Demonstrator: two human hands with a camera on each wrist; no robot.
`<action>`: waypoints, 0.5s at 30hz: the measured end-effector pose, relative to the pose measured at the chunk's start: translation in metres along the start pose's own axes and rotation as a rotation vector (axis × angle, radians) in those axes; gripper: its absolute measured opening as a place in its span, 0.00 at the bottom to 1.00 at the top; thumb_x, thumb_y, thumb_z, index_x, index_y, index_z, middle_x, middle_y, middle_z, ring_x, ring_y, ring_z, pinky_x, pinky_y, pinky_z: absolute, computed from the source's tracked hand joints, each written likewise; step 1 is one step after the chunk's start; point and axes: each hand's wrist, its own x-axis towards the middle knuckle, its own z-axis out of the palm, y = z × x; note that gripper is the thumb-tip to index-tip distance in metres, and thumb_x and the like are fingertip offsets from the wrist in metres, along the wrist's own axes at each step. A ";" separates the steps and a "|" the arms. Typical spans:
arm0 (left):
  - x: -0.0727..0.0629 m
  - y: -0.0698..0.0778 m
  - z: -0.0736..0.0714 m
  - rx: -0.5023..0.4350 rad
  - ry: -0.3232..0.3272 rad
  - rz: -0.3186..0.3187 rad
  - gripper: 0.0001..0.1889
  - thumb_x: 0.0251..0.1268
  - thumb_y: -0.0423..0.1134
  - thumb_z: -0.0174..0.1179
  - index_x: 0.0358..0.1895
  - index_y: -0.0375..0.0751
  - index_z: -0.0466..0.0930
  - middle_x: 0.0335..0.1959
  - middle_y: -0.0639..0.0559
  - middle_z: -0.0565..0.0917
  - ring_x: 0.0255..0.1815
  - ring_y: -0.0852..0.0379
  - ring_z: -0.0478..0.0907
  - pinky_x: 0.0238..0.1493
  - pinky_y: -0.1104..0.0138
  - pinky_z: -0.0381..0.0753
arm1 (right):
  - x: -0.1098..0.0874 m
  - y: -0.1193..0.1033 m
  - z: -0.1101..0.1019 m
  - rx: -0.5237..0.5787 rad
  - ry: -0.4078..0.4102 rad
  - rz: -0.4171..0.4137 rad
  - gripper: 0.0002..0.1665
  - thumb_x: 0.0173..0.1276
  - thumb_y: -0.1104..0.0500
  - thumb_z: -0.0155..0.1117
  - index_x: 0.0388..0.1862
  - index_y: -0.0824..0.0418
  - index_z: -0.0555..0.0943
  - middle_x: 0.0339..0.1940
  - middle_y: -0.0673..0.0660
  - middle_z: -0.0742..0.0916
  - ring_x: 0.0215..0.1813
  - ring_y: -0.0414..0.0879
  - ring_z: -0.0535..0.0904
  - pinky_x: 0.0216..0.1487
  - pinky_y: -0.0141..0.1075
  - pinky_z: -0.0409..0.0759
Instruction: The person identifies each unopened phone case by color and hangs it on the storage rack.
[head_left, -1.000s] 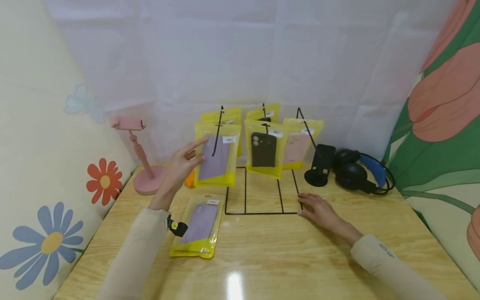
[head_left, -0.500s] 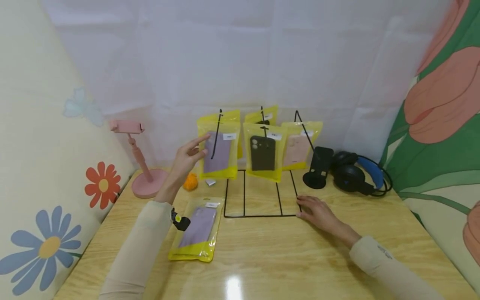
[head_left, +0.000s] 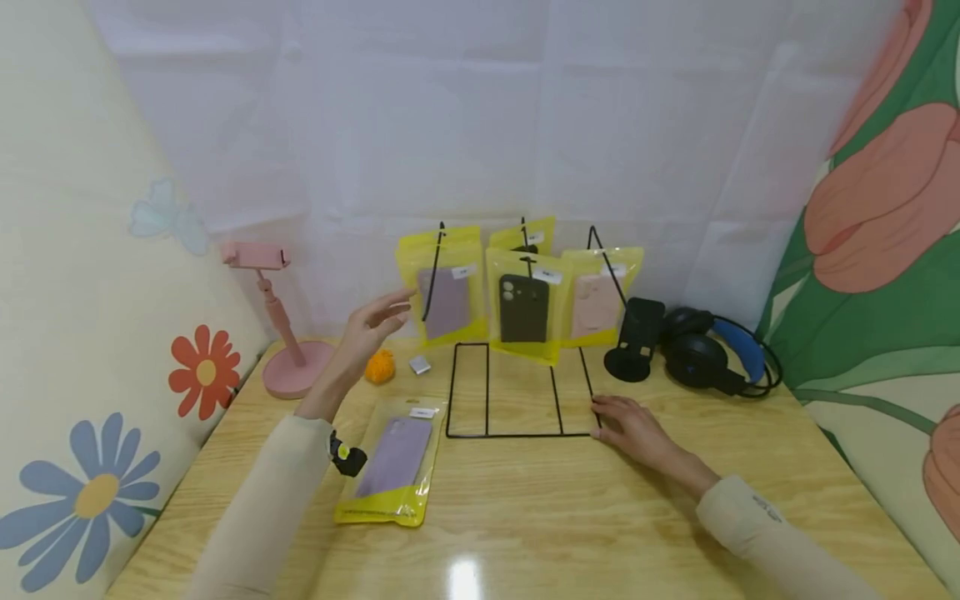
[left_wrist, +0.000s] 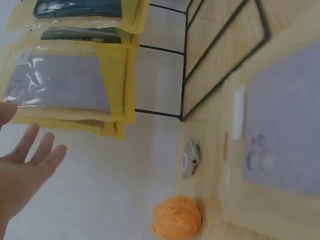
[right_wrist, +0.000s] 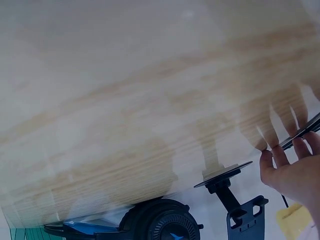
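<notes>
A black wire display rack (head_left: pixel 487 392) stands on the table, with yellow-edged clear packets hanging on its hooks. On the left hook hangs a packet with a purple phone case (head_left: pixel 447 304); others hold a black case (head_left: pixel 524 308) and a pink case (head_left: pixel 594 304). My left hand (head_left: pixel 367 329) is raised just left of the purple packet, fingers extended and holding nothing; the left wrist view shows the fingers (left_wrist: pixel 42 150) spread below that packet (left_wrist: pixel 65 82). My right hand (head_left: pixel 637 429) grips the rack's front right corner between fingers and thumb. Another purple-case packet (head_left: pixel 393 458) lies flat at front left.
A pink phone stand (head_left: pixel 296 367) is at the back left, near an orange ball (head_left: pixel 380 366) and a small silver-grey object (head_left: pixel 420 364). Right of the rack are a black phone stand (head_left: pixel 634 342) and black-and-blue headphones (head_left: pixel 705 354). A white cloth (head_left: pixel 337 125) hangs behind.
The hanging purple packet has shifted back along its hook. My left hand has come off its front to its left side, and the silver-grey object is uncovered. My right hand stays put.
</notes>
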 end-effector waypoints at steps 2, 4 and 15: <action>-0.009 -0.008 -0.003 0.055 0.000 -0.004 0.22 0.73 0.32 0.50 0.69 0.36 0.67 0.69 0.40 0.67 0.68 0.36 0.64 0.67 0.45 0.62 | 0.000 0.000 0.000 0.002 -0.004 -0.001 0.29 0.64 0.53 0.68 0.60 0.67 0.78 0.63 0.65 0.78 0.63 0.64 0.71 0.55 0.62 0.69; -0.021 -0.012 -0.005 0.157 -0.005 -0.030 0.22 0.73 0.33 0.51 0.68 0.36 0.67 0.68 0.38 0.68 0.67 0.35 0.64 0.65 0.45 0.64 | 0.000 0.000 0.000 0.009 -0.004 0.002 0.29 0.63 0.53 0.68 0.60 0.68 0.78 0.63 0.65 0.78 0.64 0.64 0.71 0.55 0.63 0.68; -0.112 -0.027 0.009 0.713 -0.114 -0.242 0.31 0.71 0.42 0.56 0.67 0.22 0.60 0.60 0.21 0.69 0.59 0.24 0.67 0.54 0.36 0.69 | -0.001 0.004 -0.002 0.010 -0.003 0.004 0.30 0.63 0.53 0.68 0.60 0.68 0.77 0.63 0.65 0.78 0.64 0.64 0.70 0.57 0.63 0.67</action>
